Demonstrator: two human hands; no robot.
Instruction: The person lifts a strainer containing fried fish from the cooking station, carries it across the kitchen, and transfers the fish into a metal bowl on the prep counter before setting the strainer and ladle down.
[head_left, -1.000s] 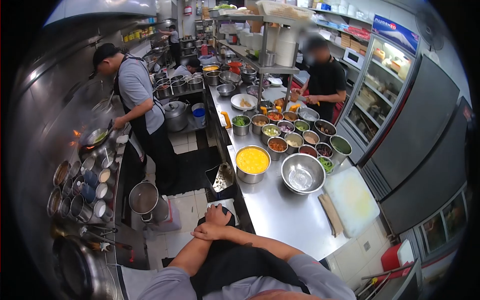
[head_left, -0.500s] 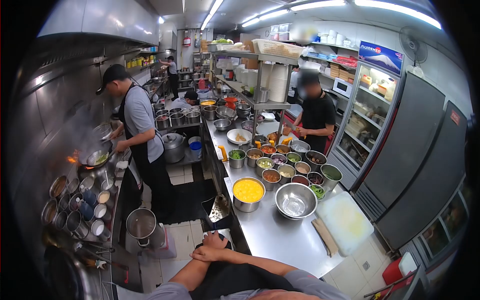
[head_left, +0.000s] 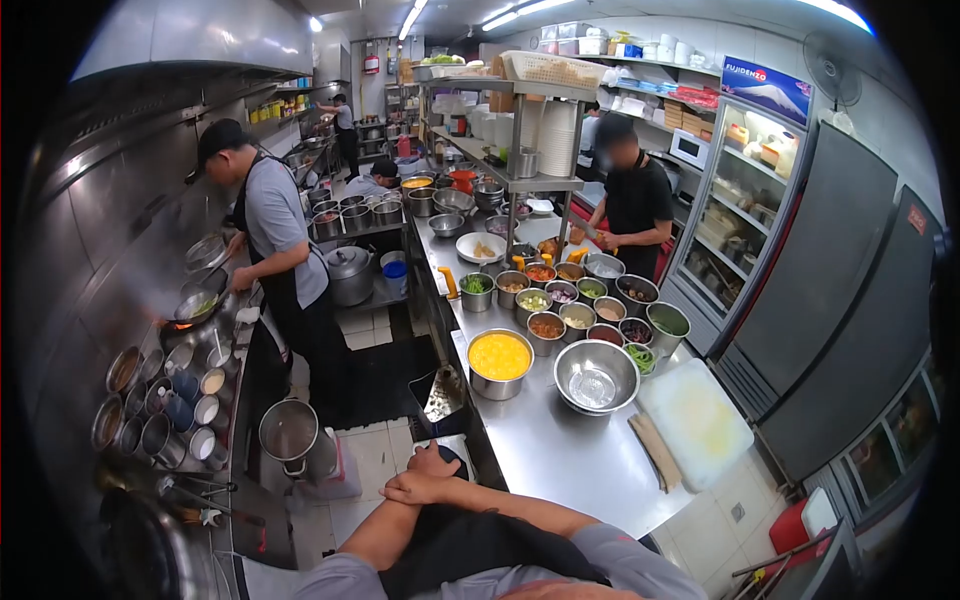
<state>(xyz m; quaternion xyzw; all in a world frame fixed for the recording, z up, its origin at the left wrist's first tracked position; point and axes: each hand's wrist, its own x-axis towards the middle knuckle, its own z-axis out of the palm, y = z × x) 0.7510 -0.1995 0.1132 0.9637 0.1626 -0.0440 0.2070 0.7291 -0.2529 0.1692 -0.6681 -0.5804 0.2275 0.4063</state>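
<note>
My forearms cross in front of my dark apron (head_left: pixel 490 547) at the bottom of the head view. My right hand (head_left: pixel 412 487) rests across my left wrist, its fingers closed over it. Beyond it, my left hand (head_left: pixel 433 460) hangs loosely with fingers partly apart, and no object shows in it. A dark rounded thing just beside that hand is too unclear to name. To the right, the steel counter (head_left: pixel 560 465) holds a pot of yellow liquid (head_left: pixel 499 356) and an empty metal bowl (head_left: pixel 596 377); neither hand touches them.
Several pots of chopped ingredients (head_left: pixel 577 317) stand behind the bowl. A cutting board (head_left: pixel 695 425) and folded brown cloth (head_left: pixel 655 453) lie right. A co-worker (head_left: pixel 275 220) holds a pan (head_left: pixel 198 302) over the stove; another (head_left: pixel 635 205) works across the counter. A large pot (head_left: pixel 290 432) stands left.
The view has shifted slightly. At the stove the co-worker's pan has come lower, and the tall flame beside it has shrunk. My crossed hands keep their pose.
</note>
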